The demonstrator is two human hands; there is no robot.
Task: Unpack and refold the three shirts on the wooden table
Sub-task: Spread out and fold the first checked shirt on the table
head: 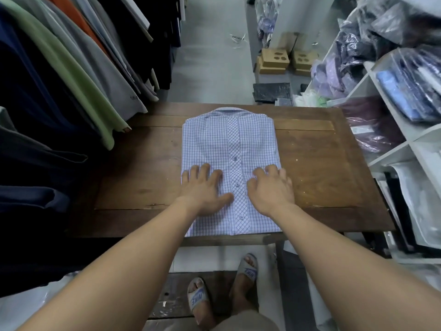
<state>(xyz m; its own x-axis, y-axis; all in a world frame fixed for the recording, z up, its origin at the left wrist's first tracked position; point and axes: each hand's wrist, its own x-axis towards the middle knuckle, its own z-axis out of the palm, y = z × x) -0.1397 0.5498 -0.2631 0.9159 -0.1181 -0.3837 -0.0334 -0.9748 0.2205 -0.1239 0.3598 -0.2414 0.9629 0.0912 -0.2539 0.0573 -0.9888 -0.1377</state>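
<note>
Checked shirt [230, 149] — likely soft, light — flat under left hand [202, 189] and right hand [270, 191], nothing gripped; best pinched at edges.

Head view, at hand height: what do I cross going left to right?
Hanging dark garments → left hand → button placket of the checked shirt → right hand → white shelving with bagged clothes.

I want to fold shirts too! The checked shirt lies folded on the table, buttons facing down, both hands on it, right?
Not quite: the head view shows the buttons facing up. Otherwise yes, the checked shirt lies folded on the table, left hand and right hand on it.
</note>
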